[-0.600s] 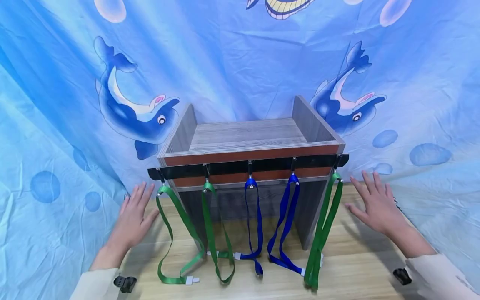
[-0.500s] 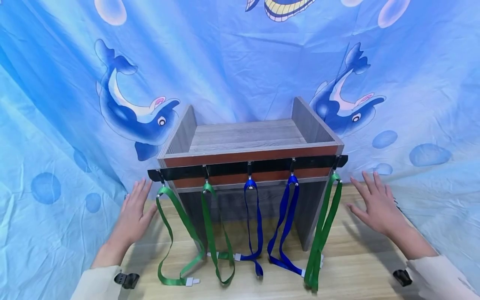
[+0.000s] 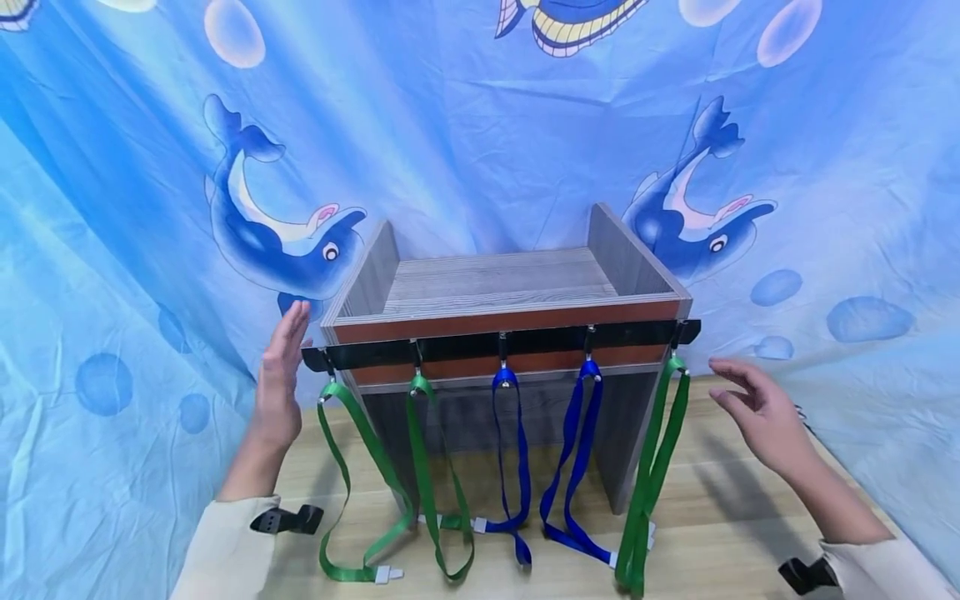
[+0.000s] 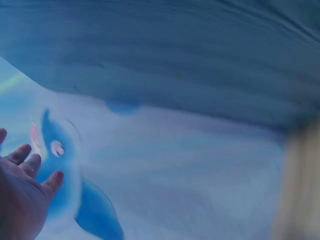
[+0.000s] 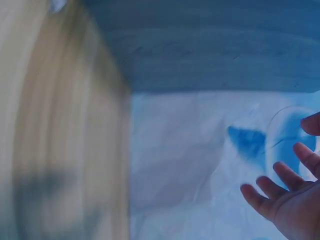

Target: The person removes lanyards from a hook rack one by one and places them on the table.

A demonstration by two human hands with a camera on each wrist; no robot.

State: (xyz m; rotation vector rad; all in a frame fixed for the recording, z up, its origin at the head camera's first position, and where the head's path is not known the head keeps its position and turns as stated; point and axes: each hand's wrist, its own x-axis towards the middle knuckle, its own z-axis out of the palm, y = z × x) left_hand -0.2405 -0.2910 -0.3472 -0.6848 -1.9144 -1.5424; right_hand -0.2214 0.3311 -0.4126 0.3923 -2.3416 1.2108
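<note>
In the head view my left hand (image 3: pixel 279 392) is raised edge-on with straight fingers, left of the rack's end and holding nothing. My right hand (image 3: pixel 761 412) hovers over the table to the right, fingers slightly bent, also holding nothing. Between them a black hook rail (image 3: pixel 459 341) runs along the front of a grey wooden shelf (image 3: pixel 495 279). Three green lanyards hang from it: one at far left (image 3: pixel 367 432), another beside it (image 3: pixel 420 454), one at far right (image 3: pixel 641 517). Two blue lanyards, a middle one (image 3: pixel 523 454) and its right neighbour (image 3: pixel 573 417), hang between.
A pale wooden table (image 3: pixel 697 517) lies under the shelf. Blue curtain (image 3: pixel 480 150) with printed dolphins encloses the back and both sides, close behind the hands. White plastic clips (image 3: pixel 384 574) on the lanyard ends lie near the table.
My left hand has lifted and turned edge-on, shifting slightly right. My right hand's fingers have drawn in from being spread. The head view has tilted slightly; the lanyards hang as before.
</note>
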